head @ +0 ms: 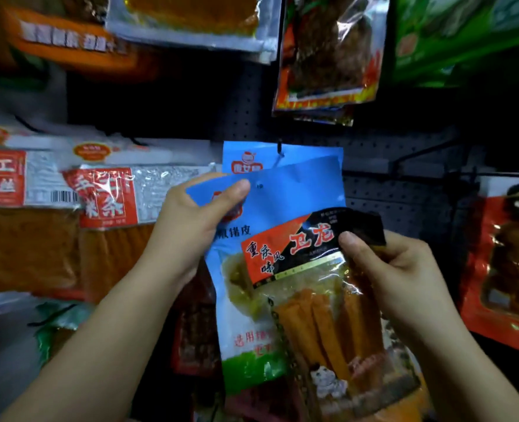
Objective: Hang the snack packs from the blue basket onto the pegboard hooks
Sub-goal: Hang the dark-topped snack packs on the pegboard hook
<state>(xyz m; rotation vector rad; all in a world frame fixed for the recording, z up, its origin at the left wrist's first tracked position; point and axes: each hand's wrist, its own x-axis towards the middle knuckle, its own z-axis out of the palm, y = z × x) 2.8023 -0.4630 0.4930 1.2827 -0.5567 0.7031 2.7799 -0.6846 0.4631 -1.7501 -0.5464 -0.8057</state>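
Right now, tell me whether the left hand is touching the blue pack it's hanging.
Touching. The head view shows the left hand pinching the top corner of the blue pack, thumb on its front.

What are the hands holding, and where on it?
Left hand pinches the blue pack at its top left corner. Right hand grips the black-and-orange pack at its top right edge.

Bare forearms and hands (197, 220) (no sleeves)

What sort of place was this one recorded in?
Most likely a shop's snack aisle: a dark pegboard with a hook, rows of hanging snack packs, and a barcode on one.
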